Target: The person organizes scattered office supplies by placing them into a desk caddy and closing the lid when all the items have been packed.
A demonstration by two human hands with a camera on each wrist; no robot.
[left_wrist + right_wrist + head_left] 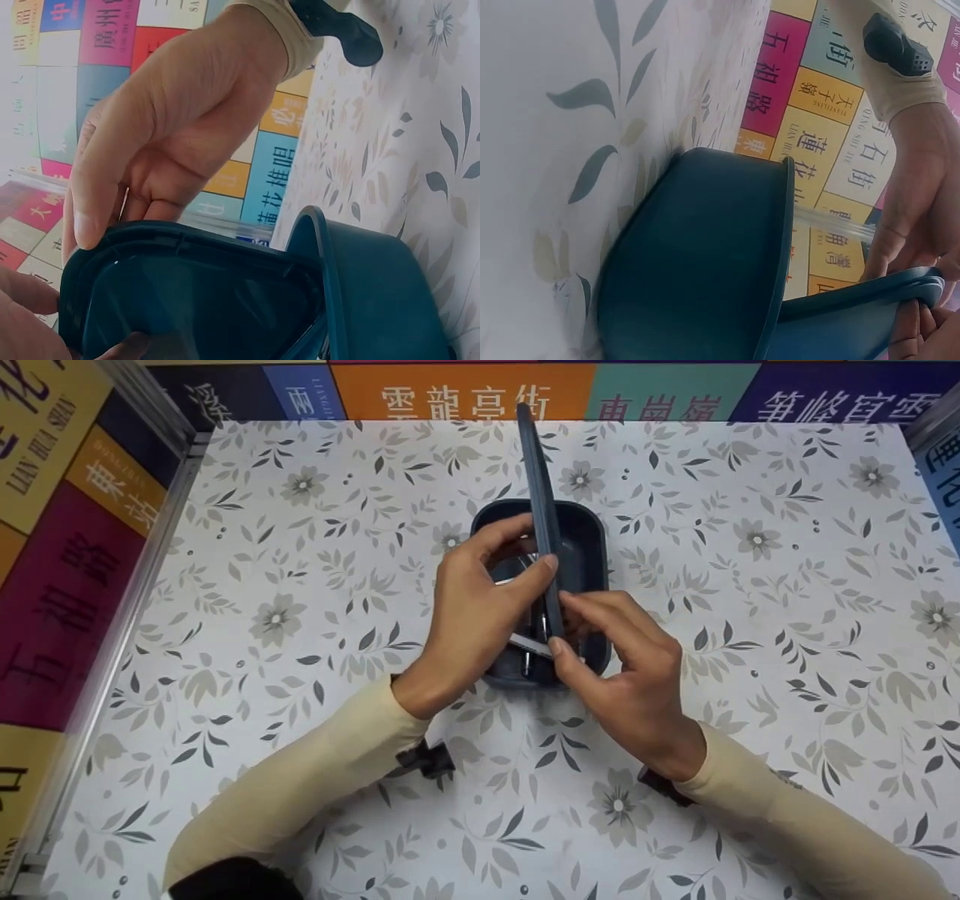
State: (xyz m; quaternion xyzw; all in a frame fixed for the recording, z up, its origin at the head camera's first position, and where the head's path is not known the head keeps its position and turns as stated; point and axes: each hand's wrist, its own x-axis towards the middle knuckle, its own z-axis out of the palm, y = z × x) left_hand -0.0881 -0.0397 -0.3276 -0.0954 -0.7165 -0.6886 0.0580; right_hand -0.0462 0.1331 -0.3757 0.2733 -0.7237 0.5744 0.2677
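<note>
A dark blue-green lid [541, 495] stands on edge over a matching rounded plastic box [604, 555]. My left hand [472, 604] pinches the lid's edge, its thumb on the near side. On the other side my right hand [634, 656] pinches the lid's near end between thumb and fingers. In the left wrist view the lid [195, 292] is tilted, its far end at the rim of the box [382, 289]. A pale, narrow strip [529, 645] and a glossy dark item [528, 664] show in the box; the hands and lid partly hide them.
The box stands on a table [300, 810] covered in white floral cloth or paper. Colourful panels with large characters [465, 391] rise along the back edge, with more panels [67, 607] at the left and right.
</note>
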